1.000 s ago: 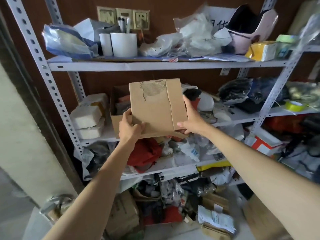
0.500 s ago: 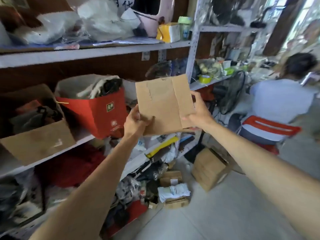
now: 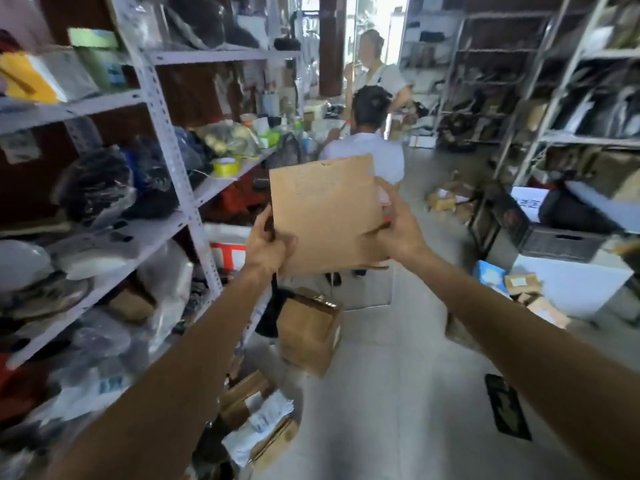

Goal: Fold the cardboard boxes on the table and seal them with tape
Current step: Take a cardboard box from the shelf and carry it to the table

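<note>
A flattened brown cardboard box is held upright in front of me at chest height, its plain face towards the camera. My left hand grips its lower left corner, thumb on the front. My right hand grips its right edge, fingers wrapped behind. A yellow roll of tape lies on the middle shelf to the left, apart from both hands.
White metal shelving packed with bags runs along the left. A closed cardboard box and smaller boxes lie on the floor below my hands. One person sits ahead, another stands behind. Dark shelves and crates stand right.
The view has swung right, from facing the shelves to looking down the aisle. Both hands kept hold of the flat box, which stays in front of me.
</note>
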A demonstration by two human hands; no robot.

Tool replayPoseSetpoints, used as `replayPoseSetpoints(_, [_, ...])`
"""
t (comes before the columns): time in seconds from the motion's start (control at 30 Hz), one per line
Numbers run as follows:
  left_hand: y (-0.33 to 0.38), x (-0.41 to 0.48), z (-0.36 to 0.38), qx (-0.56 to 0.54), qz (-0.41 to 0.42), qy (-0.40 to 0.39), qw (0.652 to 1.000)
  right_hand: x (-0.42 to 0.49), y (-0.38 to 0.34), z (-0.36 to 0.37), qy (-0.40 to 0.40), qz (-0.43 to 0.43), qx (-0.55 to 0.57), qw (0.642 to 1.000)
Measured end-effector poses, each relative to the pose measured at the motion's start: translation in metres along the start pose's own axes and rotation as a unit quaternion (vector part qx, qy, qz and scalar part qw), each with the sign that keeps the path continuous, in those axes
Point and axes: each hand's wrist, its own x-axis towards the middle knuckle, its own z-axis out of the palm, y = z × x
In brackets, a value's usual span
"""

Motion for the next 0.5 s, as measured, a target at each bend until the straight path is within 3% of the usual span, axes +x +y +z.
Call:
replayPoseSetpoints(0.2, [0.001, 0.031, 0.131, 0.008, -0.011, -0.140, 0.990, -0.016, 0.048, -0.086, 0.155, 0.080, -0.068, 0.982])
replayPoseSetpoints(0.5, [-0.003, 0.047, 0.293, 0.030, -0.006, -0.363, 0.931, -0.069, 0.093, -0.184, 0.340, 0.224, -0.153, 0.900])
